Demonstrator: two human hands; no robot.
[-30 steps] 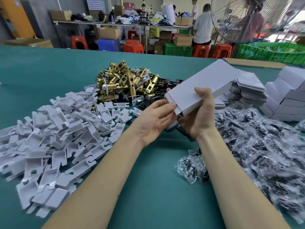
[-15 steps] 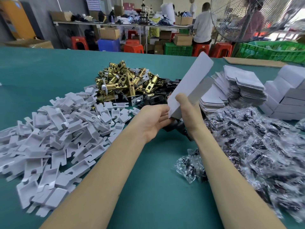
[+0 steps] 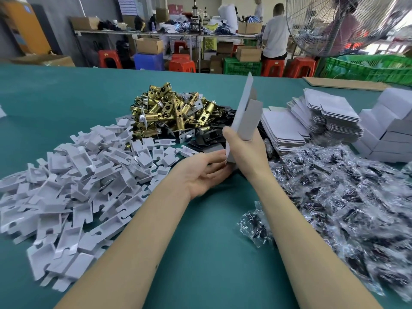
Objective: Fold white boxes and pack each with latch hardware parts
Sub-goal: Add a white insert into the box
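Far left lie my white inserts (image 3: pixel 73 186), brass latches (image 3: pixel 174 110) behind. My left hand (image 3: pixel 200 172) — fingers relaxed, tips touching the box's (image 3: pixel 246 117) lower flap. My right hand (image 3: pixel 247 152) grips that box upright at centre — bagged screws (image 3: pixel 347 204) right.

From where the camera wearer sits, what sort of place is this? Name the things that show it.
Most likely a small factory packing workshop: bulk heaps of brass latches and bagged parts cover the green table, flat box blanks are stacked nearby, and the right hand holds a white box.
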